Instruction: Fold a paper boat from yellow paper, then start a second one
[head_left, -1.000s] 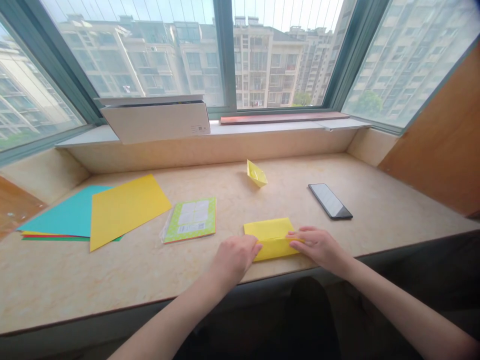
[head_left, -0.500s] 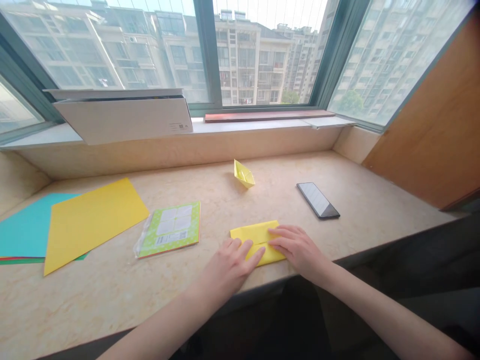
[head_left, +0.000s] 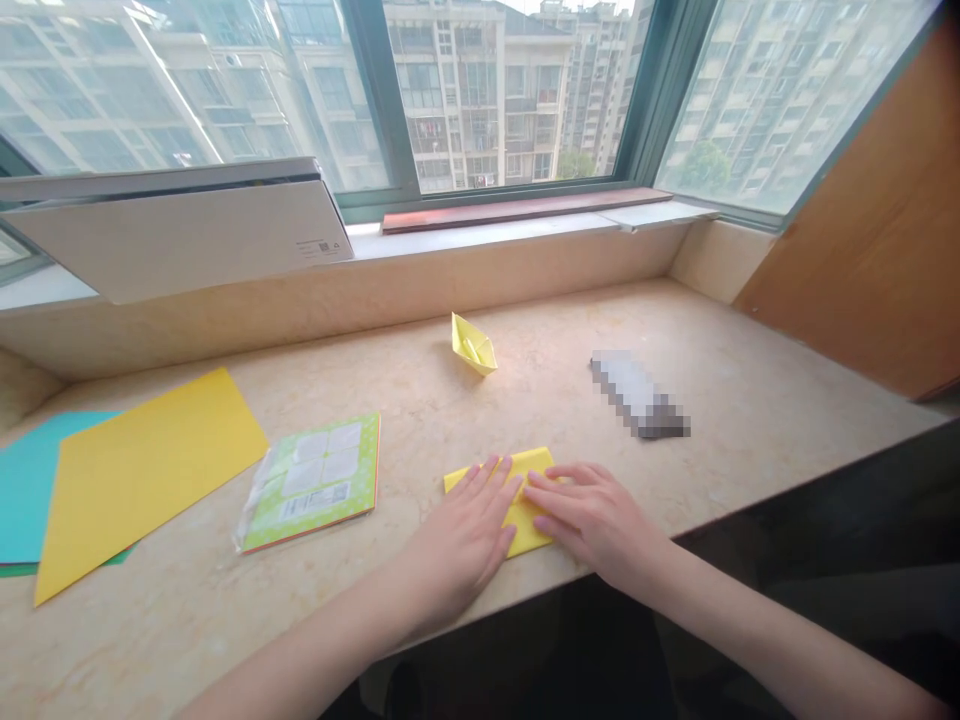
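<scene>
A folded sheet of yellow paper (head_left: pixel 532 535) lies flat near the front edge of the stone counter. Across its left part rests my left hand (head_left: pixel 472 535), fingers stretched out and pressing on the paper. My right hand (head_left: pixel 596 515) lies on the right part, its fingers extended over the surface, the fingertips close to those of the left. Between them the hands hide much of the paper. Farther back stands a small yellow paper boat (head_left: pixel 474 348), touched by neither hand.
To the left are a packet of coloured paper (head_left: pixel 319 480) and loose yellow (head_left: pixel 150 470) and turquoise sheets (head_left: pixel 26 490). A blurred-out phone (head_left: pixel 637 395) lies at the right. A white box (head_left: pixel 187 235) and a reddish strip (head_left: pixel 517 210) sit on the window ledge (head_left: pixel 480 235).
My left hand has slid up and forward over the paper, its fingers now flatter. My right fingers have shifted slightly toward the middle. The view has turned a little.
</scene>
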